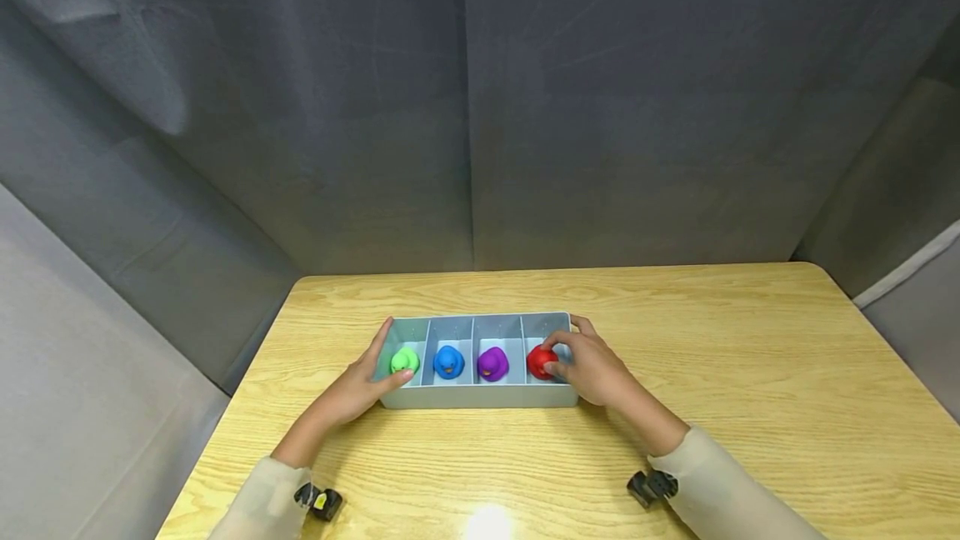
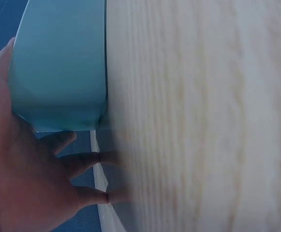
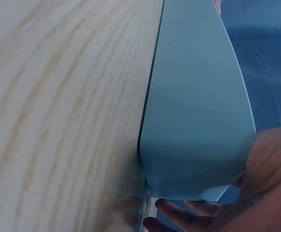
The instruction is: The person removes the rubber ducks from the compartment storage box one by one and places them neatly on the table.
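A grey-blue tray (image 1: 480,397) with a row of several compartments stands on the table. From left to right the compartments hold a green rubber duck (image 1: 405,360), a blue rubber duck (image 1: 448,362), a purple rubber duck (image 1: 492,364) and a red rubber duck (image 1: 541,362). My left hand (image 1: 362,386) grips the tray's left end, its thumb over the front rim beside the green duck. With thumb and index finger, my right hand (image 1: 596,367) pinches the red duck inside the rightmost compartment; its other fingers lie outside the right end. Both wrist views show the tray's outer wall (image 2: 58,63) close up.
The wooden table (image 1: 750,373) extends around the tray, farther to the right than to the left. Dark grey cloth (image 1: 480,148) hangs behind its back edge and along the sides. A small black wrist device (image 1: 652,487) sits at each sleeve cuff.
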